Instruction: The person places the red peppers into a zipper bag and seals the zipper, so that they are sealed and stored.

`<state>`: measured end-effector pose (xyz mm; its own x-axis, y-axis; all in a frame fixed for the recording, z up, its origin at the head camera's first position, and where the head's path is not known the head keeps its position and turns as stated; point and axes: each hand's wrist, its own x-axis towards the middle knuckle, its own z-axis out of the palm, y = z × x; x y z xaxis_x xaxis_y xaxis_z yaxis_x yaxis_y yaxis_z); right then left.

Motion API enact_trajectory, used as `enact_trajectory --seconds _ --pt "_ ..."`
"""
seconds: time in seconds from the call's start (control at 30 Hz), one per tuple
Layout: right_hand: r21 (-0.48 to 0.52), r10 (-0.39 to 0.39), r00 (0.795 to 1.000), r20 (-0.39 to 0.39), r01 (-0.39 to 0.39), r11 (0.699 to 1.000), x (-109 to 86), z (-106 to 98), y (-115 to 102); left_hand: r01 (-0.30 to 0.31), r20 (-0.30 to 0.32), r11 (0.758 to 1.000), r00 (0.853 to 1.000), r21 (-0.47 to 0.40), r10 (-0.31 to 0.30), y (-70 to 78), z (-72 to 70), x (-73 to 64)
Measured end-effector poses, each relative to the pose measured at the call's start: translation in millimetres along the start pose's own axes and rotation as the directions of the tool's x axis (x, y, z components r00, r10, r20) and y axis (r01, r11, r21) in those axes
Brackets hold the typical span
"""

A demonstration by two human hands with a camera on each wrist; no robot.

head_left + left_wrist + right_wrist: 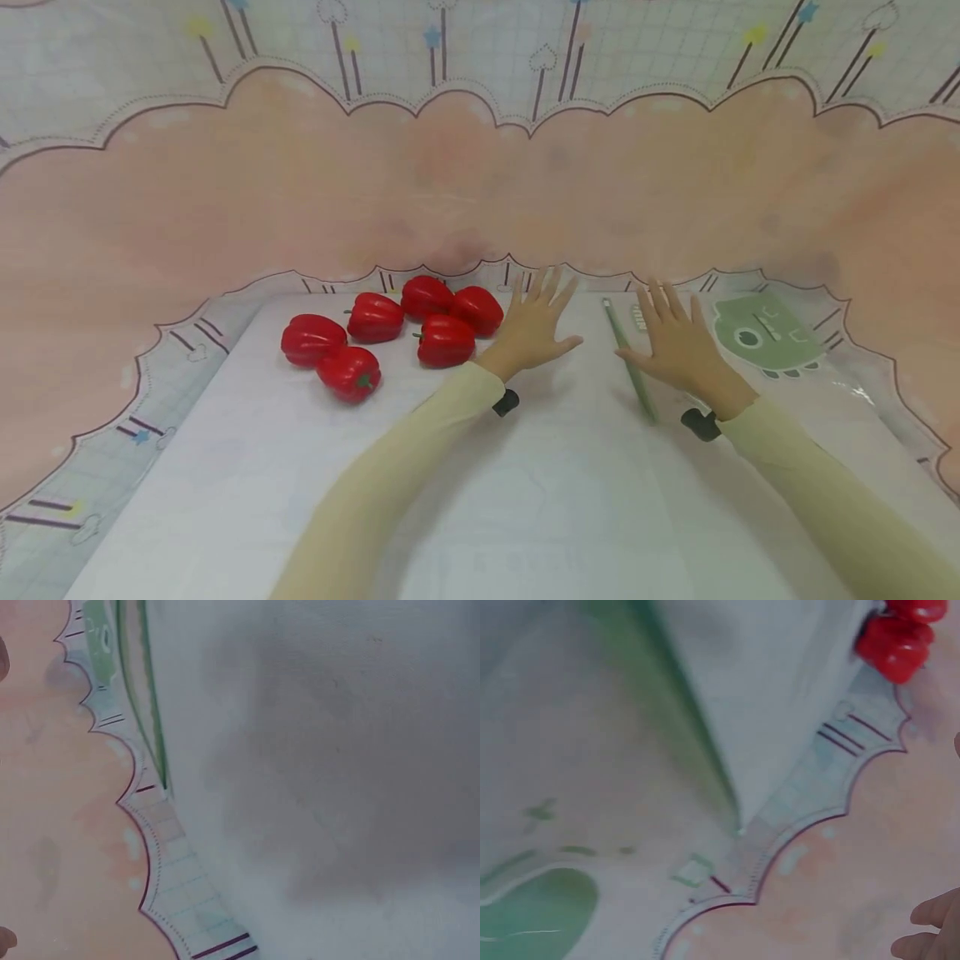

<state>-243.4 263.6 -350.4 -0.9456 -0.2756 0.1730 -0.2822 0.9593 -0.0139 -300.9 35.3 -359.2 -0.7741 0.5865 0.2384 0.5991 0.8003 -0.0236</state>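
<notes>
My left hand point(531, 327) is held over the white tabletop with its fingers spread and nothing in it. Close to its left lie several red bell peppers point(446, 341), some touching one another. My right hand point(681, 348) also has its fingers spread and holds nothing. Beneath and beside it lies a flat clear plastic bag with a green cartoon print point(768, 333); its green-edged opening point(628, 360) runs along the thumb side of that hand. In the right wrist view the same green edge point(697, 724) appears blurred, with fingertips point(930, 930) at the lower right.
A white tabletop point(525, 508) spreads under both arms. Behind and around it hangs a peach and pale blue patterned cloth point(480, 192) with scalloped outlines. Each wrist carries a small black camera, the left one point(507, 403) and the right one point(701, 425).
</notes>
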Motion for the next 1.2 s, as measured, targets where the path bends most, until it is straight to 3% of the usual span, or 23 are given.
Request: enact_trajectory --seconds 0.2,0.43,0.6,0.73,0.87,1.2 --pt "-0.017 0.004 0.999 0.035 -0.004 1.0 -11.1 16 14 -0.092 0.014 0.996 0.996 -0.011 0.092 9.3 21.4 17.8" --pt "0.009 -0.019 1.0 -0.017 0.019 1.0 -18.0 36 22 -0.151 0.052 0.988 0.987 0.022 0.149 17.8 40.7 34.6" --pt "-0.044 0.007 0.998 0.055 -0.005 0.999 -18.2 47 21 -0.18 0.121 0.984 0.976 0.005 0.178 25.2 50.4 43.9" --pt "-0.097 0.021 0.994 0.104 -0.011 0.995 -17.8 52 18 -0.186 0.152 0.983 0.971 -0.001 0.184 30.6 57.5 48.7" --pt "-0.151 0.011 0.996 0.088 0.002 0.989 -17.0 54 16 -0.185 0.165 0.983 0.97 0.013 0.18 35.7 62.0 52.0" --pt "-0.129 0.062 0.985 0.158 -0.042 0.991 -16.3 54 20 -0.155 0.237 0.988 0.959 -0.007 0.153 46.1 67.5 59.1"
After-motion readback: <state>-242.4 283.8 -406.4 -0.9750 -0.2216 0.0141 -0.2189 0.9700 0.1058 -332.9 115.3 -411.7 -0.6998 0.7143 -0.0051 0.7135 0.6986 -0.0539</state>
